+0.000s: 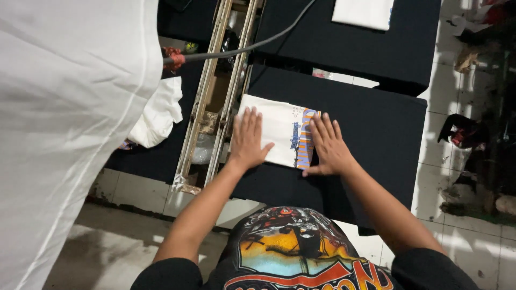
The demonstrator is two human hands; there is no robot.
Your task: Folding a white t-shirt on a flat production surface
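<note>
1. Closest to me is my own black shirt [301,252] with its bright print, and my two bare forearms run forward from it toward the table.
2. My left hand [248,138] lies flat, palm down, on the left part of a folded white shirt [279,131]; the fingers are stretched out and slightly spread, gripping nothing, only pressing on the cloth.
3. My right hand [327,146] lies flat too, fingers straight and fanned, thumb pointing toward the left hand; it covers the right edge of the folded shirt, where a blue and orange print shows, and it grasps nothing.
4. That folded shirt sits on the near left part of a black table [376,123], between my two hands and under them.
5. Beyond a narrow gap stands a second black table [333,43], with another folded white cloth [363,12] at its far edge.
6. Left of my table runs a worn metal frame [212,96], and a grey cable [242,49] crosses above it.
7. Large white fabric [59,123] hangs at the far left, filling that side of the view.
8. Pale floor tiles [473,231] lie to my right, with dark clutter along their far edge.
</note>
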